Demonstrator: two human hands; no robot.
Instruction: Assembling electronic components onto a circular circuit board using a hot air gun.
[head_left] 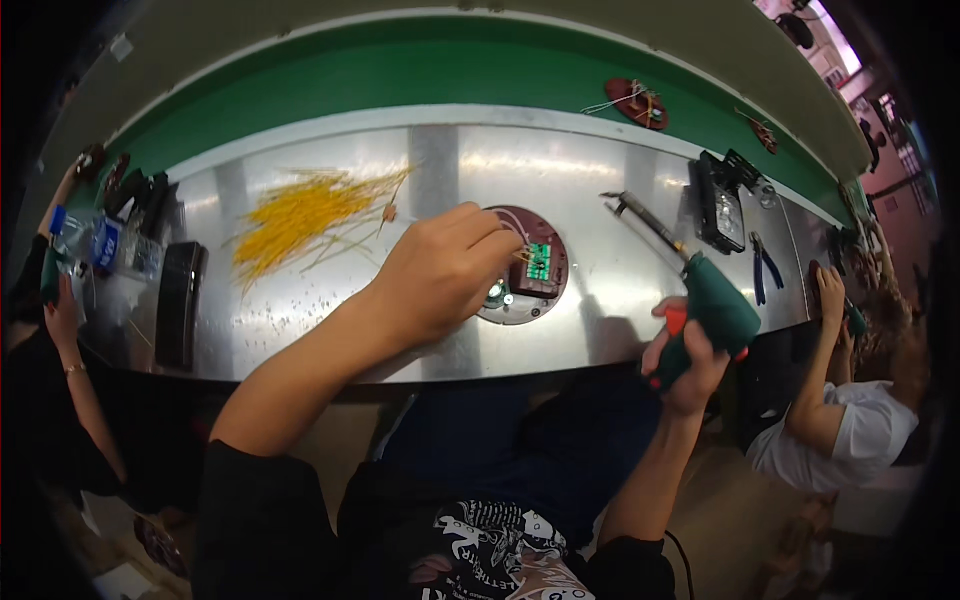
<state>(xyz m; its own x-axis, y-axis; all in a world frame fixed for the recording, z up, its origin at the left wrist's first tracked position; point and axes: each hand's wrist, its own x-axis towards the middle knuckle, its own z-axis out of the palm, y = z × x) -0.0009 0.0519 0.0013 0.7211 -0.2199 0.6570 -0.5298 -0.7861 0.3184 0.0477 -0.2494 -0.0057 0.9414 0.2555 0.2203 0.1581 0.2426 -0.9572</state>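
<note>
A round, dark-red housing (553, 225) lies on the metal bench in front of me. On it sit a green circuit board (540, 262) and a small round part (497, 292), partly covered by my fingers. My left hand (450, 265) reaches over the housing's left side, fingers curled in a pinch on a thin wire (515, 220) beside the board; the fingertips are partly hidden. To the right, my right hand (692, 355) grips a green soldering gun (722, 310) by its handle, a finger at the red trigger. Its long metal tip (622, 203) points up and left, apart from the housing.
Loose yellow wires (300, 220) are heaped at the left, near a black case (180, 305) and a water bottle (120, 250). At the right are a black-framed device (720, 205) and blue-handled pliers (766, 268). Another dark-red part (636, 104) rests on the green back strip. People work on both sides.
</note>
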